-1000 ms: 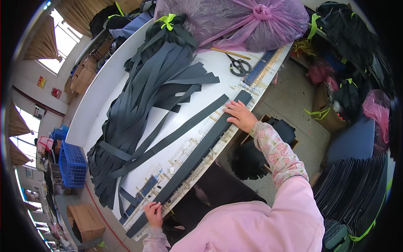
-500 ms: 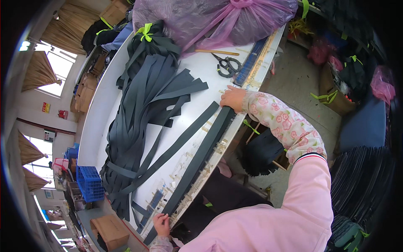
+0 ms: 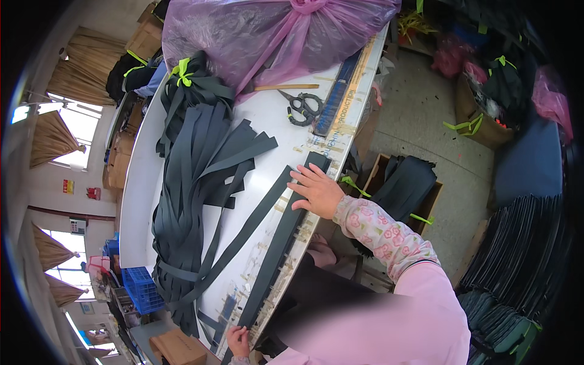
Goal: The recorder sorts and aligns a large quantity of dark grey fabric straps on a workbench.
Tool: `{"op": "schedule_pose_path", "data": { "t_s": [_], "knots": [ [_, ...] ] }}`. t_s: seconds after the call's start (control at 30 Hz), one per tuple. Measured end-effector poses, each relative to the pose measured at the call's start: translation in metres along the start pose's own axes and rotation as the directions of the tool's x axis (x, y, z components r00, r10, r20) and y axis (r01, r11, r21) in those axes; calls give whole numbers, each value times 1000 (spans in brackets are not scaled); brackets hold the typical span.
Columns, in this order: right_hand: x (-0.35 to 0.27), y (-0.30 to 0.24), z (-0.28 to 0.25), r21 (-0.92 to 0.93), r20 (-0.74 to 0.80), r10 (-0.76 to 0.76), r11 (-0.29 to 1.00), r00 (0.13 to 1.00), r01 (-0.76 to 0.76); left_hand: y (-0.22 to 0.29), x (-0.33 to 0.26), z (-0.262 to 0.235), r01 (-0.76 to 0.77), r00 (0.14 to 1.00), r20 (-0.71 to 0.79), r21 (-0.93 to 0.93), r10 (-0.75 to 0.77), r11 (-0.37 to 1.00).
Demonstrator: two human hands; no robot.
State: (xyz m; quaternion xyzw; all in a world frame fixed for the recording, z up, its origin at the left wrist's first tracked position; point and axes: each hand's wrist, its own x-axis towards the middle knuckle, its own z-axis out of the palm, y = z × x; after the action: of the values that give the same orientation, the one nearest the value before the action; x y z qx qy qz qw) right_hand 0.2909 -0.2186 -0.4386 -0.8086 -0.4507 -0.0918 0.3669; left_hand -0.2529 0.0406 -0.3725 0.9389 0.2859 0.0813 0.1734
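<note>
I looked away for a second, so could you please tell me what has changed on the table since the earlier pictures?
Little has changed beyond the camera's own shift. The right hand still lies flat on the upper end of the long dark fabric strip along the white table's edge, and the left hand still presses its lower end. Nothing was grasped or released. The pile of dark strips, black scissors and pink plastic bag stayed put.

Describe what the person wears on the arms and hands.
Both hands are bare: no gloves, and no rings or watch that can be made out. The right hand comes out of a pale pink sleeve printed with small darker pink flowers, ending in a gathered cuff at the wrist. Higher up, a plain pink top covers the arm. At the left hand only a sliver of cuff shows.
</note>
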Motion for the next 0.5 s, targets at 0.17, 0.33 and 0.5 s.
{"op": "schedule_pose_path", "data": {
  "t_s": [0.17, 0.33, 0.5],
  "knots": [
    [-4, 0, 3, 19, 3, 7, 1000, 1000, -7, 4, 1, -2, -10, 1000, 6, 15, 10, 1000],
    [5, -5, 8, 33, 46, 3, 999, 999, -5, -4, -14, 2, -19, 998, -62, 48, 22, 999],
    [28, -68, 2, 110, -55, 113, 988, 992, -106, 0, 7, 6, -94, 992, -89, -2, 93, 996]
  ]
}}
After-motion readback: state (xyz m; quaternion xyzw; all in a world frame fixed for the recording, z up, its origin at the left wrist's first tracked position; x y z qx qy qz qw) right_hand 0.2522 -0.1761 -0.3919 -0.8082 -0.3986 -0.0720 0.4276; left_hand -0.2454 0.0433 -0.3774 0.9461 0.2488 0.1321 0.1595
